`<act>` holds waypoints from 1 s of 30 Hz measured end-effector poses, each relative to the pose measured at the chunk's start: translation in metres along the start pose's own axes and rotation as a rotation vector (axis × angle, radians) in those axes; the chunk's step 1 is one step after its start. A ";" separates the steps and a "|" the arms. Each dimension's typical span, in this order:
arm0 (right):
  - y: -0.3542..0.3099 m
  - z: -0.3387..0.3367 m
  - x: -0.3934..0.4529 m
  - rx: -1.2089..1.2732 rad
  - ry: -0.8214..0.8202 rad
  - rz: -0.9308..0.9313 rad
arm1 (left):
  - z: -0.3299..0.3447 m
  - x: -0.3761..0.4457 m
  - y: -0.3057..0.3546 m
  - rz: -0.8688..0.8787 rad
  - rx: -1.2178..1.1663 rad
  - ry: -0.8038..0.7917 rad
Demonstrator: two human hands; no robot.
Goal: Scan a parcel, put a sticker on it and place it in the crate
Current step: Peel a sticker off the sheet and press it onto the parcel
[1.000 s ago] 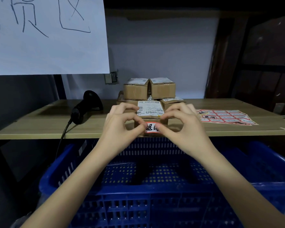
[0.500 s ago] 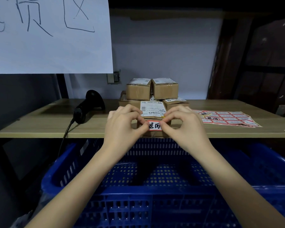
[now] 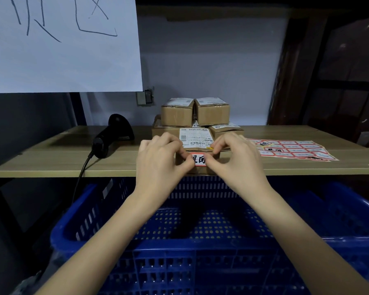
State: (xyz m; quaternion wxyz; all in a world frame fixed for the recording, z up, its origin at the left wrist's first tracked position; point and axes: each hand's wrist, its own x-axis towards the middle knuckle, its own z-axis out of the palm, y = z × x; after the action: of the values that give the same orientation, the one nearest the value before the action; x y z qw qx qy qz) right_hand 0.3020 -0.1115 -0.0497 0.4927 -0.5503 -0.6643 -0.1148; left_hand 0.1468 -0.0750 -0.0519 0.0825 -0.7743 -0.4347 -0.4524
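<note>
The left hand and right hand cover both ends of the red-edged sticker and most of the parcel's front face. The shipping label print is too small to read. The blue crate and white sign are cut off by the frame edges.

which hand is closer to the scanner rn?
Left. The left hand is just right of the scanner, apart from it, pressing the sticker onto the parcel. The right hand is farther right, on the sticker's other end.
</note>
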 end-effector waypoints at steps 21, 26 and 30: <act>0.009 -0.008 0.014 -0.203 -0.206 -0.141 | -0.005 0.003 -0.004 0.050 0.017 -0.084; 0.003 -0.006 0.012 -0.267 -0.178 -0.157 | 0.000 0.003 0.000 0.058 0.083 -0.061; 0.008 -0.005 0.013 -0.242 -0.210 -0.153 | -0.002 0.003 -0.002 0.067 0.084 -0.085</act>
State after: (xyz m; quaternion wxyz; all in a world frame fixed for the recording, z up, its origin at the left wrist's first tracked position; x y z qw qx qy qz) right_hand 0.3121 -0.1038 -0.0399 0.3407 -0.5625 -0.7332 -0.1731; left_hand 0.1449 -0.0730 -0.0495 0.1116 -0.8028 -0.4304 -0.3973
